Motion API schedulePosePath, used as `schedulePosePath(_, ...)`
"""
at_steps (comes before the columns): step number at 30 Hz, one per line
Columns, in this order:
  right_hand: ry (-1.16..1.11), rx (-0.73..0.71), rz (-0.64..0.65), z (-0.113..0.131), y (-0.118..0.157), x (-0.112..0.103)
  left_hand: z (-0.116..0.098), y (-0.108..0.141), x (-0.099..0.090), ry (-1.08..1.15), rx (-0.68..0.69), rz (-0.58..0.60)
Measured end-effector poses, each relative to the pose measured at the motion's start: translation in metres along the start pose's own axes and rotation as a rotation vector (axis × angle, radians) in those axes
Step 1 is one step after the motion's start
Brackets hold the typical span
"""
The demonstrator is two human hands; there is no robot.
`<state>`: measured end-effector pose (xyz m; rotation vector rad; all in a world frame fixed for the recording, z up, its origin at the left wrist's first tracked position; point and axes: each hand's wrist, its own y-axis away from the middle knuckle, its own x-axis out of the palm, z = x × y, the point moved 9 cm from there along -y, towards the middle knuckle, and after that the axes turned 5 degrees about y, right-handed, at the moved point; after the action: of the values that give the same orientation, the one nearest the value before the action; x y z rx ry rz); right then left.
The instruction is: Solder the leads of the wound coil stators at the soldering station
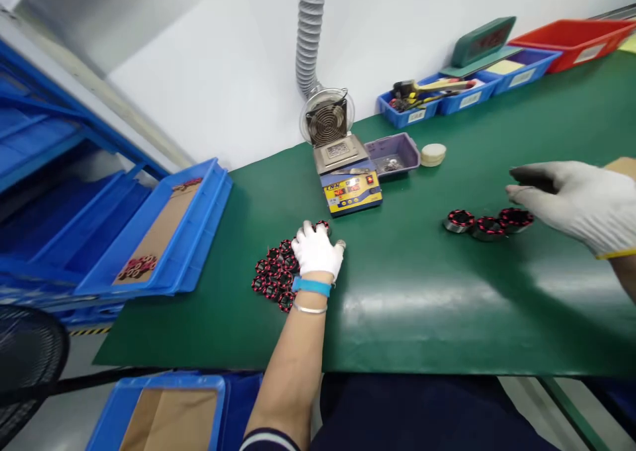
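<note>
My left hand (318, 252), in a white glove with a blue wristband, reaches over the right side of a cluster of black-and-red ring parts (273, 275) on the green table. Its fingers bend down over the parts near a ring (322, 226); what they hold, if anything, is hidden. My right hand (571, 196), gloved in white with dark fingertips, hovers at the right with thumb and fingers apart and nothing between them. Just left of it, three ring parts (488, 227) stand together on the table.
A yellow-fronted device (352, 193) with a fan stands behind, beside a purple tray (412, 156) and a round pale tin (433, 154). Blue bins (467, 103) and a red bin (571, 44) line the wall. Blue trays (211, 219) are at left, a black fan (30, 351) below.
</note>
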<state>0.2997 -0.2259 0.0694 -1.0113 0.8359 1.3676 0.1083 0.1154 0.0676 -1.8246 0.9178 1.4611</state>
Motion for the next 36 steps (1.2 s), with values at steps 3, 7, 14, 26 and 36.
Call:
schedulePosePath(3,-0.401,-0.04,0.004,0.051,0.048,0.013,0.001,-0.018,0.004,-0.014,-0.007,0.019)
schedulePosePath(7,-0.517,-0.296,0.444,0.132,0.107,0.072,-0.016,-0.01,0.015,-0.002,0.074,0.035)
schedulePosePath(14,-0.467,-0.202,0.718,0.139,0.117,0.119,-0.051,0.048,0.036,0.17,0.269,0.099)
schedulePosePath(26,-1.007,-0.125,0.653,0.148,0.135,0.121,-0.037,0.041,0.046,0.821,0.218,0.079)
schedulePosePath(36,-0.594,-0.161,0.294,0.124,0.127,0.09,-0.026,0.051,0.053,1.053,0.083,0.439)
